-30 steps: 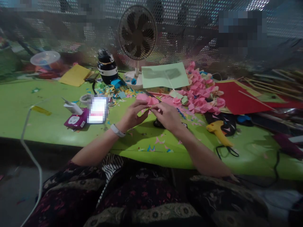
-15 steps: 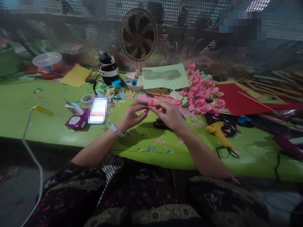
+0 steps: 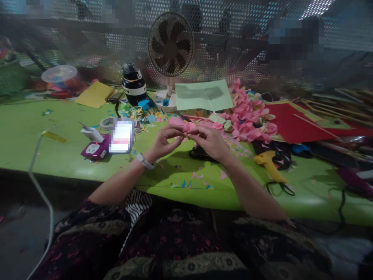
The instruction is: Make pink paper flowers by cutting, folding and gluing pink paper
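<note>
Both hands meet above the green table (image 3: 163,175), holding a small pink paper flower (image 3: 189,126) between them. My left hand (image 3: 166,140) pinches its left side with thumb and fingertips; a white watch band circles that wrist. On the other side my right hand (image 3: 210,143) grips it, fingers bent and tips close to the thumb. Part of the flower is covered by the fingers. Beneath the right hand lies a dark object (image 3: 201,154), partly hidden. Just behind the hands is a pile of pink paper flowers (image 3: 247,116).
A yellow glue gun (image 3: 266,159) lies to the right, near red paper (image 3: 294,122). Left are a lit phone (image 3: 121,136) and a purple power adapter (image 3: 94,149). Behind stand a fan (image 3: 171,44), a dark bottle (image 3: 134,87) and a pale green sheet (image 3: 204,95). Paper scraps litter the table.
My fingers have shifted slightly around the pink flower, and more of its petals show above the fingertips. The things on the table stay where they were.
</note>
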{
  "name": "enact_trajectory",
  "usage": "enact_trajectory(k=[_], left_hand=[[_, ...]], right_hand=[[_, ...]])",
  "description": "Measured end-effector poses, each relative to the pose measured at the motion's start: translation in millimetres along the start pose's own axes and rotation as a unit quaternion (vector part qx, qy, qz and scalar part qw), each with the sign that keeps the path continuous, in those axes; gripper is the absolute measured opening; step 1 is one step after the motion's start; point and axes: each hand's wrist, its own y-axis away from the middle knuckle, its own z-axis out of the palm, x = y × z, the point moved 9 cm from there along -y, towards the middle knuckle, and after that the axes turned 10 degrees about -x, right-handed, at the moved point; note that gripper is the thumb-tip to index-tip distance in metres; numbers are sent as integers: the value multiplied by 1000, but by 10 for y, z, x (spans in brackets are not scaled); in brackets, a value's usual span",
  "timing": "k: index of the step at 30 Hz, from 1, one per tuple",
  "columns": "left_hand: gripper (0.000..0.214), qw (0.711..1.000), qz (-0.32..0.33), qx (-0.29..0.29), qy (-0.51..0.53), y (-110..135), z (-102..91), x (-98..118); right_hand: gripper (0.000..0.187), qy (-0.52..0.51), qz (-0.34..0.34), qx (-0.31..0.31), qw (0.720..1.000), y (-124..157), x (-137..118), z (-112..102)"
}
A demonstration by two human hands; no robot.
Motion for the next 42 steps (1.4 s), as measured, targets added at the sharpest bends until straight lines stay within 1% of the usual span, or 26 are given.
enact_trajectory(k=[8, 17, 24, 28, 35, 42], left_hand=[[16, 1000, -1, -5, 20, -4, 19, 9], [18, 999, 2, -13, 29, -8, 33, 32], [22, 999, -15, -8, 34, -2, 28, -17], [21, 1000, -23, 1, 21, 4, 13, -38], [18, 1000, -8, 5, -4, -3, 6, -1], [17, 1000, 3, 2, -17, -8, 12, 21]], right_hand=[[29, 2, -11, -4, 1000, 0, -22, 16], [27, 8, -16, -6, 1000, -1, -47, 30], [34, -9, -20, 0, 1000, 11, -78, 19], [33, -29, -14, 8, 999, 11, -43, 10], [34, -33, -25, 31, 999, 17, -29, 0], [35, -29, -21, 36, 999, 35, -34, 11]])
